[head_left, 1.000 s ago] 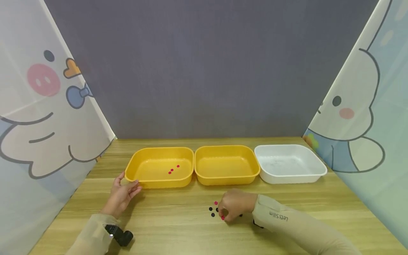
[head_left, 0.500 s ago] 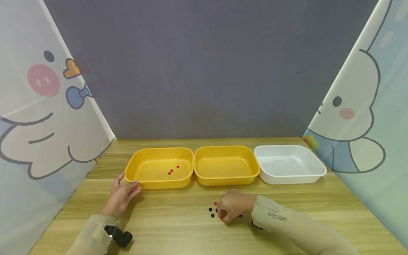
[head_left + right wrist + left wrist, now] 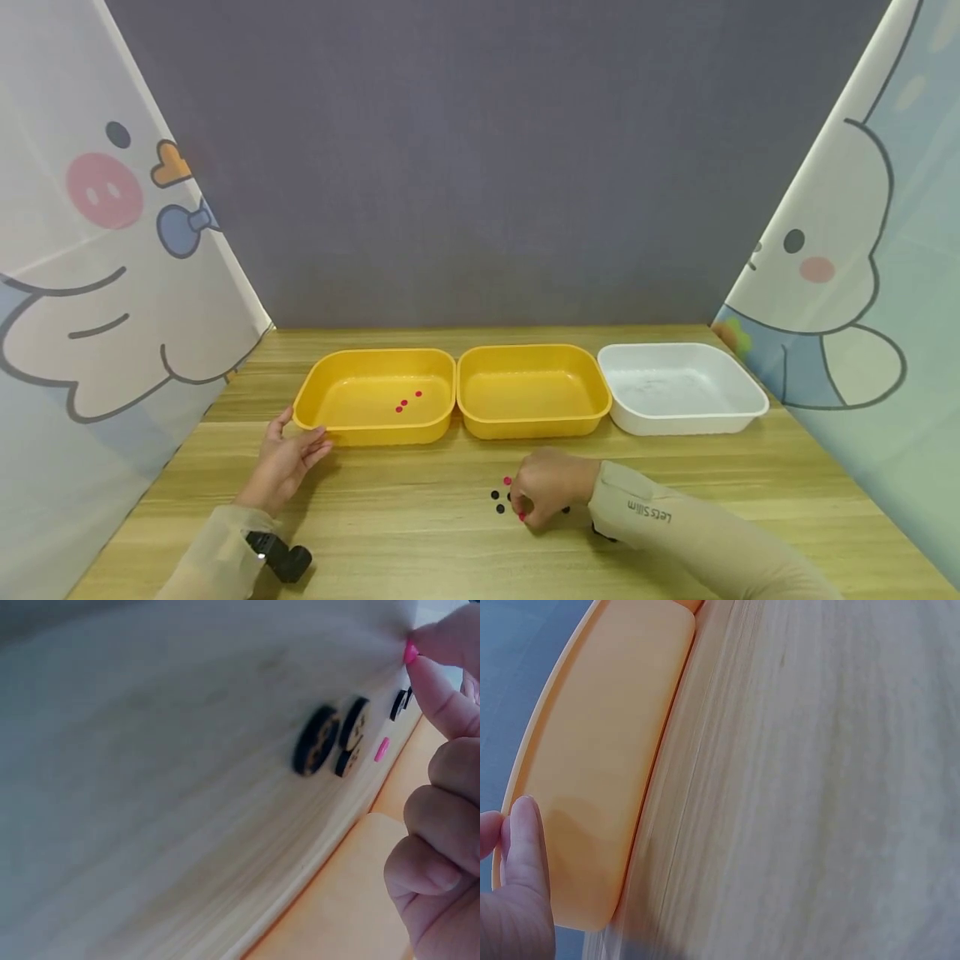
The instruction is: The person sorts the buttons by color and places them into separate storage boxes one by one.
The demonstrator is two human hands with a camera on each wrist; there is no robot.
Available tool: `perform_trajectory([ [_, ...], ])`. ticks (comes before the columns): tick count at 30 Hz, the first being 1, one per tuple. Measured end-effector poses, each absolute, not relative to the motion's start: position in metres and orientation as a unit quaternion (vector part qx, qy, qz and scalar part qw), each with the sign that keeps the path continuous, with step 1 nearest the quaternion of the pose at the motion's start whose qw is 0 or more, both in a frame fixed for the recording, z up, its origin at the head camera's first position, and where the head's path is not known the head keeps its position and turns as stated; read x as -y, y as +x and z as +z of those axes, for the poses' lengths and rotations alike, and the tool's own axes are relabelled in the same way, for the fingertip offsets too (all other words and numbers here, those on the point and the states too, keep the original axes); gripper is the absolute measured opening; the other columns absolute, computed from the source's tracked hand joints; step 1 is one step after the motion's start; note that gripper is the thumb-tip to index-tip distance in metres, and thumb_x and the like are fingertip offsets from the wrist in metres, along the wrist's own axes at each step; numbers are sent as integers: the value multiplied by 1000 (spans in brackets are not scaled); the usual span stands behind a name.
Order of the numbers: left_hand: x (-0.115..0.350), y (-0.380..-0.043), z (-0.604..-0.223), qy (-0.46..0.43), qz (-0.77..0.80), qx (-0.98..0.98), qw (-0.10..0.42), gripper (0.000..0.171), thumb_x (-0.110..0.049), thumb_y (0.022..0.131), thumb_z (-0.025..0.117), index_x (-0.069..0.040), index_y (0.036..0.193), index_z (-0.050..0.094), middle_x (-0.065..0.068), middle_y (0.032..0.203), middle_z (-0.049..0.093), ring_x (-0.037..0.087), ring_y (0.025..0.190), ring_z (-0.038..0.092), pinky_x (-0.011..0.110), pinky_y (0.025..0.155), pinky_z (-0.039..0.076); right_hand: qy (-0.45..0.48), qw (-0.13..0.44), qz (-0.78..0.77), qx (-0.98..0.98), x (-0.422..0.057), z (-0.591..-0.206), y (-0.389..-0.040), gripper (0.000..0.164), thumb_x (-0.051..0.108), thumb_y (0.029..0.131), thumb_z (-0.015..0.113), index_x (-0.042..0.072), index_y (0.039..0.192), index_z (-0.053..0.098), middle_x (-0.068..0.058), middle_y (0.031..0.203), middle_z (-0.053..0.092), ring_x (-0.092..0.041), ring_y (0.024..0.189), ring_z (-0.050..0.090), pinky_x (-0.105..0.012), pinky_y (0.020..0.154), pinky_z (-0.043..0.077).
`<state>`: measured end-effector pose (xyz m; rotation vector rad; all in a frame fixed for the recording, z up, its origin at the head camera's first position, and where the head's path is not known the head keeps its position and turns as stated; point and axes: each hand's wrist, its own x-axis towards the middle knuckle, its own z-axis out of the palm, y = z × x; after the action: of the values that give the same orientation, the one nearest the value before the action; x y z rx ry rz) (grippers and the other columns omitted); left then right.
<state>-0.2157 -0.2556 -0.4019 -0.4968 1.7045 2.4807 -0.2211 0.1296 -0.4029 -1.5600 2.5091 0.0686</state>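
Observation:
My right hand is low over the table, pinching a pink button between thumb and forefinger; its other fingers are curled in. Around it lie several black buttons and one more pink button; the hand covers part of this group in the head view. At the near left corner of the left yellow tray, my left hand grips the rim, thumb against the outer wall in the left wrist view. Inside that tray are 3 pink buttons.
A second yellow tray stands in the middle of the row, with a white tray at its right. A grey panel rises behind the wooden table, and printed cloths flank both sides.
Almost nothing differs: the right hand has shifted very slightly left with the pink button still pinched at the table. The left hand stays on the tray corner.

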Motion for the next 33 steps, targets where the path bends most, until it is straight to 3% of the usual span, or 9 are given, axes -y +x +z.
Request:
perform_trajectory([
  [24,255,-214,-398,-175,817,-548,48,85,6,97,43,-24,151,-16,1,73,59,10,65,64,22,72,58,-532,75,67,-841,-122,-406,-225,6,27,69,75,26,68,69,21,59,49,7,56,39,-8,49,30],
  [33,254,-215,-398,-180,817,-546,49,87,5,97,45,-26,152,-15,1,73,60,9,66,64,21,73,58,-518,75,54,-850,-120,-381,-230,10,23,68,75,24,67,65,19,60,51,4,55,42,-9,49,34],
])
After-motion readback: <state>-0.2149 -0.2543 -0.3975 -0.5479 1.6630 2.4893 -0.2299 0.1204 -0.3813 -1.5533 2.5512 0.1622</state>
